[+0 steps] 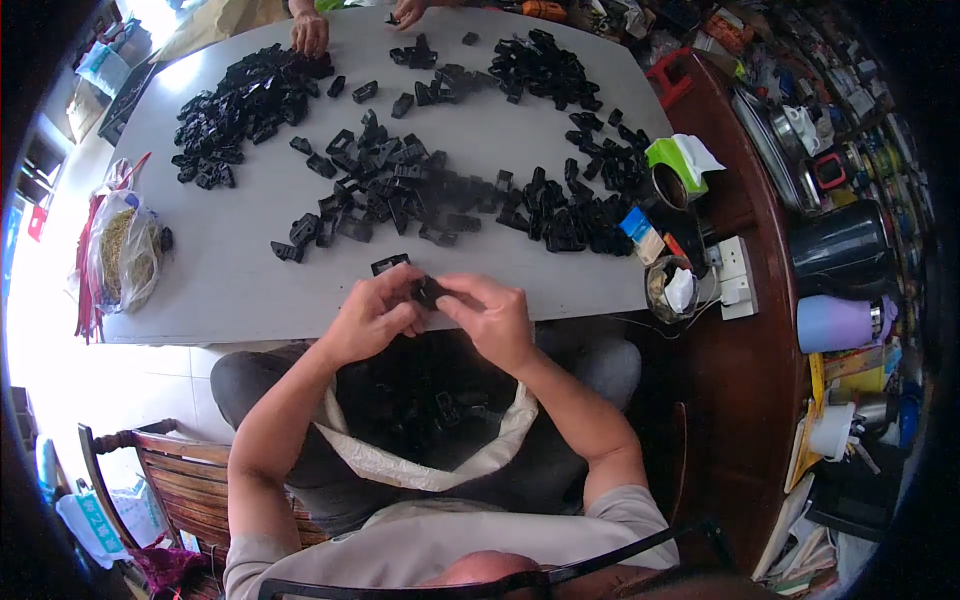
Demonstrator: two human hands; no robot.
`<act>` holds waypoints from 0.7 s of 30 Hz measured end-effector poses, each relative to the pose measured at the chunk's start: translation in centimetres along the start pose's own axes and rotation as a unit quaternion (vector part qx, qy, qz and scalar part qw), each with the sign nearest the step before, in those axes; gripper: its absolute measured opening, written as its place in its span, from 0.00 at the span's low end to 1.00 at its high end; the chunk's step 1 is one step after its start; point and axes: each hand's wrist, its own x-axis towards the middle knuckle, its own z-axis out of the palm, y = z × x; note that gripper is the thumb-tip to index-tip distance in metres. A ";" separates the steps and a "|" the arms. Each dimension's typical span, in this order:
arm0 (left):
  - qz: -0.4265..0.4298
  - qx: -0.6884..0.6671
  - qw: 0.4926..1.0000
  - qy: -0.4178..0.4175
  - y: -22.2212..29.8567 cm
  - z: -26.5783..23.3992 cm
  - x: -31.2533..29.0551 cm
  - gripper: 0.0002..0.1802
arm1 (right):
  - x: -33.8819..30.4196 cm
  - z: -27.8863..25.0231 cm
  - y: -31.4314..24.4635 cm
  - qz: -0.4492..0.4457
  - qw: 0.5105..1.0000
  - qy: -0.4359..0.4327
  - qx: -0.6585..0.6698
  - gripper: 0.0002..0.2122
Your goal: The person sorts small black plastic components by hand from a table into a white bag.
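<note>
Above the table's near edge, both of my hands meet around a small black plastic part point(428, 292). My right hand point(492, 318) pinches it between thumb and fingers. The curled fingers of my left hand point(375, 312) close on its other side, hiding part of it. Just beyond my left fingertips lies another black plastic part point(390, 263) with an opening in it. In my lap, below my hands, a white sack point(375, 462) with its rim rolled down holds many similar black parts point(445, 405).
Loose black parts form several heaps point(385, 175) on the grey table point(230, 270). At the far side, another person's hands point(310, 35) touch one heap. A clear bag point(125, 255) lies at the left; a glass jar point(670, 290) and power strip point(737, 277) stand at the right.
</note>
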 end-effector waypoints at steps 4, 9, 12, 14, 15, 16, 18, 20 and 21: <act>0.003 0.026 1.000 0.003 -0.5 0.1 0.1 0.17 | -0.1 0.2 0.7 -0.088 0.995 0.020 -0.048 0.13; -0.008 0.059 0.998 0.020 0.2 0.8 0.3 0.15 | -0.3 0.7 0.9 -0.269 0.942 0.053 -0.193 0.14; 0.002 0.055 0.998 0.032 0.2 0.8 -0.1 0.15 | -0.7 0.9 0.6 -0.143 0.982 0.025 -0.123 0.14; 0.012 0.038 0.999 0.030 0.3 0.9 -0.1 0.15 | -0.5 0.5 0.3 -0.016 0.998 0.002 -0.056 0.14; 0.019 0.044 0.999 0.020 0.3 1.0 -0.1 0.14 | -0.2 0.1 0.4 -0.023 0.998 -0.040 -0.045 0.14; 0.025 0.049 0.998 0.010 0.3 1.0 -0.2 0.13 | 0.0 -0.3 0.4 -0.029 0.996 -0.082 -0.034 0.14; 0.017 0.051 0.999 0.005 0.5 1.0 -0.3 0.13 | 0.1 -0.7 0.0 -0.006 0.994 -0.104 -0.011 0.14; 0.009 0.052 0.999 -0.001 0.5 1.0 -0.4 0.12 | 0.1 -0.7 0.1 0.018 0.992 -0.126 0.011 0.14; -0.003 0.037 0.999 0.001 0.5 1.0 -0.4 0.11 | -0.1 -0.5 0.5 0.034 0.991 -0.128 0.030 0.13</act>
